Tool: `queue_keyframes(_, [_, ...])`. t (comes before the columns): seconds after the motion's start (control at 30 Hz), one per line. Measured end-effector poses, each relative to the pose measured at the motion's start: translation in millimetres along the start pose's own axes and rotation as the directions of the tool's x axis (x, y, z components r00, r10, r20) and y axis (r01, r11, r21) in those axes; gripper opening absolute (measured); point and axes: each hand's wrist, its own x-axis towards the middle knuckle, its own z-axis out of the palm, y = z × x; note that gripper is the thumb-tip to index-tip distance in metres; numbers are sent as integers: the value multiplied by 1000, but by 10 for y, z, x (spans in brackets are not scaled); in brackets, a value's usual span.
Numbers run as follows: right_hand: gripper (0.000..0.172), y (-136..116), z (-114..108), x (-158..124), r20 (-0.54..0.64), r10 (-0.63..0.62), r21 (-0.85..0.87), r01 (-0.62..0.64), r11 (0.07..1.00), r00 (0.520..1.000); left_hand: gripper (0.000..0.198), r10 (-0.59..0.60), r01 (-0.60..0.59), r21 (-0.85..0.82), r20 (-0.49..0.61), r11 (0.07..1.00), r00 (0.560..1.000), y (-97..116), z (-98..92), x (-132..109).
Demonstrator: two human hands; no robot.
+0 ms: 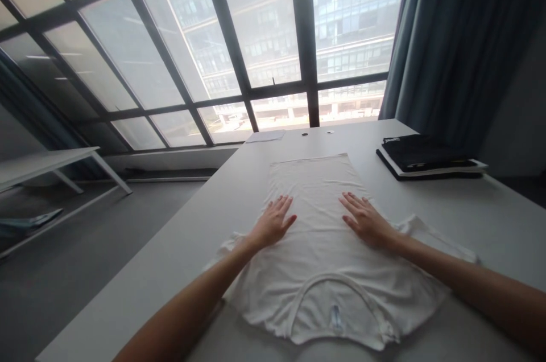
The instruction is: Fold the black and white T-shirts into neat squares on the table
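A white T-shirt (318,242) lies spread on the white table (205,214), its neckline towards me and its hem at the far end. Small wrinkles run across the cloth, and a label shows inside the collar. My left hand (273,221) rests flat on the left side of the shirt body, fingers extended. On the opposite side my right hand (362,218) lies flat as well, its fingers spread a little. Neither hand grips the fabric. Both sleeves stick out sideways, partly covered by my forearms.
Folded dark and white garments (429,160) are stacked at the table's right. A sheet of paper (265,136) lies at the far left corner, near two small round items. Behind stand large windows and a blue curtain (443,54). Another white table (46,163) is at left.
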Motion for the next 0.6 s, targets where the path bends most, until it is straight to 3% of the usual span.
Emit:
queue_keyframes(0.13, [64,-48,-28,-41,125,-50,7,50,999,991,65,70,-70,-5,75,998,995,186,67,-199])
queue_keyframes(0.3, [63,-39,-8,-149,39,-58,23,57,998,998,62,88,-88,-14,15,996,996,236,94,-334])
queue_keyframes(0.47, [66,-46,-99,-221,118,-121,59,115,992,986,62,141,-140,-23,79,990,987,309,30,-366])
queue_keyframes(0.6, [62,-97,-217,-310,24,-103,34,103,994,994,63,130,-126,-61,61,990,990,392,-77,-387])
